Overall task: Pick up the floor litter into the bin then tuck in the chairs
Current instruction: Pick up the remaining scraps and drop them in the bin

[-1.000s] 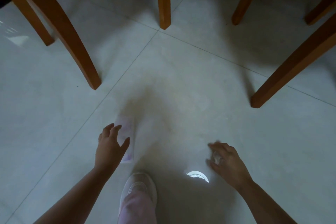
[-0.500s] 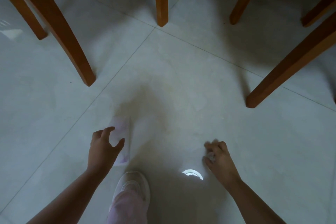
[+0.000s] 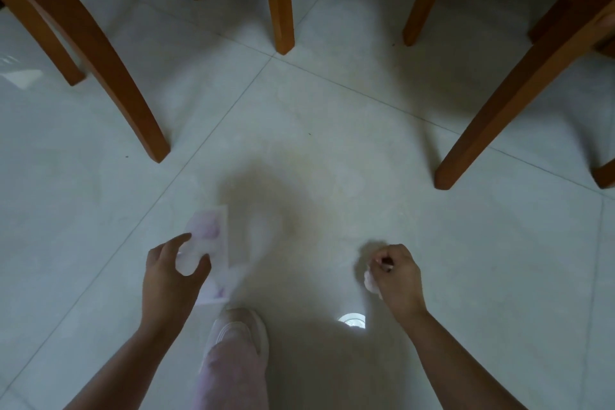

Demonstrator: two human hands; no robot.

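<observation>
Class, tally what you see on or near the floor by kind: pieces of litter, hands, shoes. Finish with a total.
Litter: 2, a wrapper and a wad
Hands: 2, the left hand and the right hand
Shoes: 1, a shoe
Total: 5

dim, greenish light on the glossy floor, a broad soft shadow at its middle and one small bright glare spot low down. chair legs splay outward toward the edges from wide-angle distortion

Right hand hides most of a pale scrap, perhaps tissue; left hand partly covers the blurred wrapper.
</observation>
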